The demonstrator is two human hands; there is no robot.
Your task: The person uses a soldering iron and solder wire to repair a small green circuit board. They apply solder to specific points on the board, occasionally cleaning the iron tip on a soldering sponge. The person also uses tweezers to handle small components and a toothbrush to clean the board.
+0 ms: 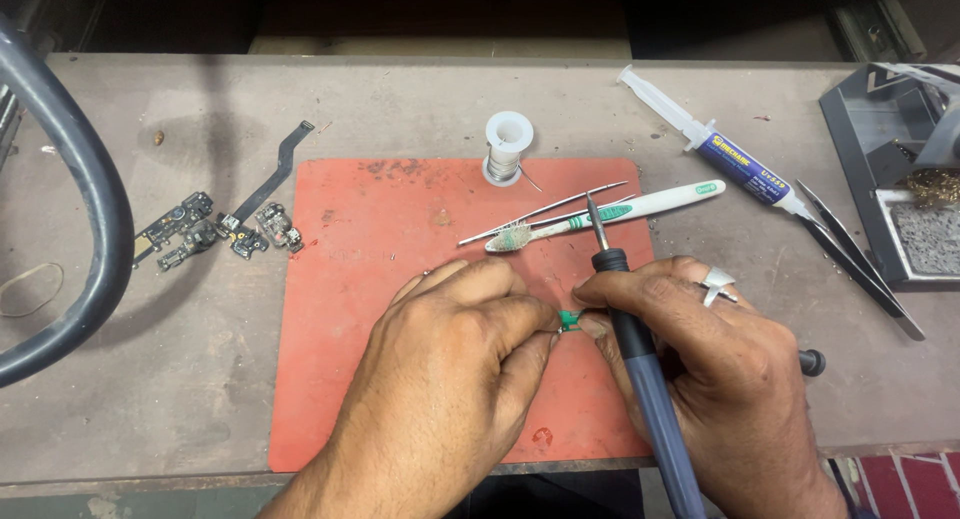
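My left hand (455, 354) and my right hand (715, 379) meet over the red mat (360, 279), both pinching a small green part (569, 320) between their fingertips. My right hand also holds a soldering iron (640, 379) with a blue-grey handle; its tip points up and away toward a white and green toothbrush (610, 217). A ring shows on a right-hand finger. Thin metal tweezers (545, 214) lie beside the toothbrush, just beyond my hands.
A solder spool (507, 144) stands at the mat's far edge. A syringe of paste (715, 144) and black tweezers (855, 264) lie at right, next to a soldering stand (900, 179). Small circuit parts with a flex cable (225, 224) and a thick dark cable (85, 209) lie at left.
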